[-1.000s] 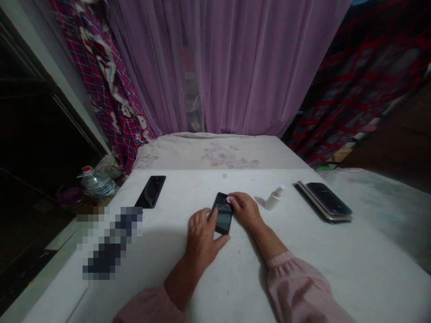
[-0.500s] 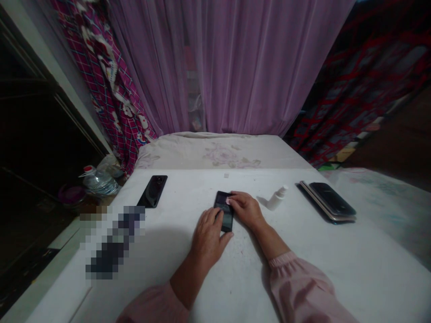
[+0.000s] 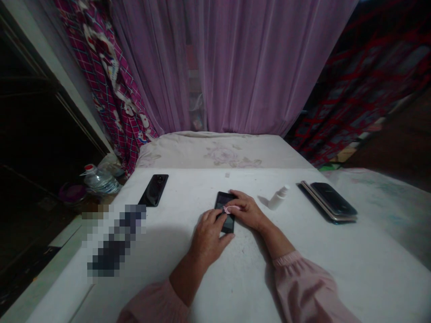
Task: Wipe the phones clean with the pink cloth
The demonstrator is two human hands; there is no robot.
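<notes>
A dark smartphone [image 3: 229, 224] lies screen up on the white tabletop in front of me. My left hand [image 3: 207, 232] steadies it, fingers at its left side and thumb by the lower edge. In the fingers of my right hand [image 3: 249, 212] is a small pink cloth [image 3: 232, 209], pressed against the middle of the screen. The cloth is partly covered by those fingers. Just right of my right hand, a small white spray bottle [image 3: 278, 198] stands on the table.
Several phones are stacked [image 3: 333, 198] at the right. Another black phone [image 3: 155, 190] lies at the left, near a blurred-out patch. Beyond the tabletop are a floral cloth [image 3: 222, 154] and a purple curtain [image 3: 262, 67]. A plastic bottle [image 3: 101, 180] sits beyond the left edge.
My right hand's fingers and the pink cloth have slid from the upper right of the screen down to its middle, closer to my left fingers. My left hand stays at the smartphone.
</notes>
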